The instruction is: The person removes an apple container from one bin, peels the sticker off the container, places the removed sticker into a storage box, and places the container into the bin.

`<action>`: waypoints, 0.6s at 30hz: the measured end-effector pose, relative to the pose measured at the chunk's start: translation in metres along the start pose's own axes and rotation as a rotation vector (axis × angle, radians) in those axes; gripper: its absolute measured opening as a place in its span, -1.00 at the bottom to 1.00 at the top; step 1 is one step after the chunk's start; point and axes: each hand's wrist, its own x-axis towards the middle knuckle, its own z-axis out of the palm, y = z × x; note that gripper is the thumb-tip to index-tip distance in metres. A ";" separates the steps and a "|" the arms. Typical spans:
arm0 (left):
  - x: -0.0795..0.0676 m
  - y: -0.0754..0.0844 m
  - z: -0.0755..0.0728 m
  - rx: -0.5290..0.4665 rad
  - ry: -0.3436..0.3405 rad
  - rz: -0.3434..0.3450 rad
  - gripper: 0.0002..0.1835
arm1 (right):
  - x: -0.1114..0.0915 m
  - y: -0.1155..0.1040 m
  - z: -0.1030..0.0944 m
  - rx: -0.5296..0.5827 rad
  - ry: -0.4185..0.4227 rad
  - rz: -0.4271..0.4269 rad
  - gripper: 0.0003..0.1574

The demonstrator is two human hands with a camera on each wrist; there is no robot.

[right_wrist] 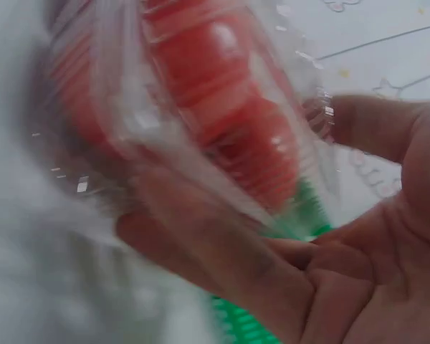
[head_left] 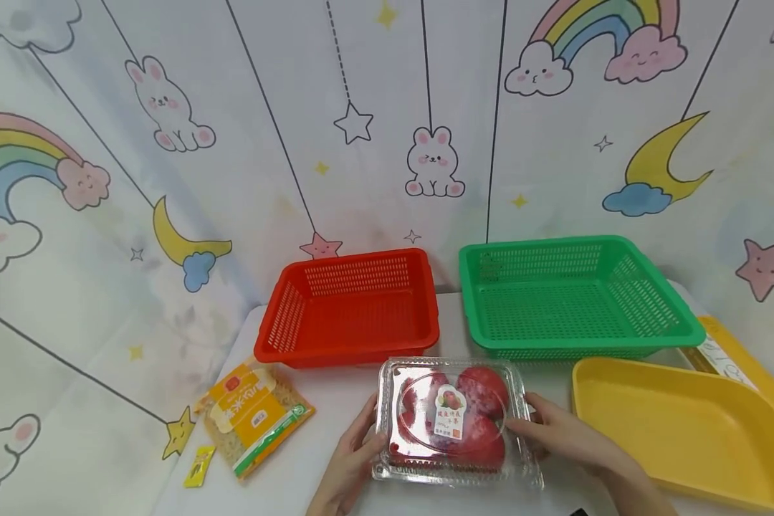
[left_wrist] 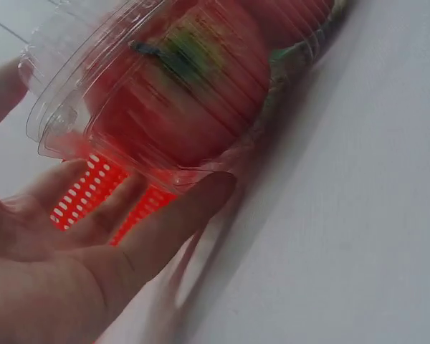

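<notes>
A clear plastic clamshell box point(head_left: 451, 476) of red apple-like fruits point(head_left: 482, 390), with a white label point(head_left: 449, 412) on its lid, is held between both hands in front of the baskets. My left hand point(head_left: 355, 451) grips its left side. In the left wrist view, the thumb is at the box's lower edge and one fruit point(left_wrist: 222, 93) shows a dark stem in a green-yellow hollow. My right hand point(head_left: 564, 433) grips the right side. In the right wrist view, fingers point(right_wrist: 222, 244) reach under the box, which is blurred there.
Behind stand a red basket point(head_left: 355, 355) and a green basket point(head_left: 580, 344). A yellow tray point(head_left: 677, 423) is at the right, beside an orange-and-white flat item point(head_left: 748, 358). At the left lie a yellow grain bag point(head_left: 251, 416) and a small yellow packet point(head_left: 199, 466) on the white table point(head_left: 284, 487).
</notes>
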 end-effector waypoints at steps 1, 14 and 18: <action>0.000 -0.001 -0.001 0.006 0.000 0.000 -0.21 | 0.001 0.003 0.001 0.005 0.006 0.005 -0.16; 0.009 -0.005 0.001 0.165 0.050 -0.041 -0.27 | 0.012 0.009 0.004 -0.092 0.203 0.041 -0.18; 0.009 -0.006 0.000 0.220 0.080 -0.048 -0.24 | 0.014 0.006 0.006 -0.150 0.249 0.045 -0.17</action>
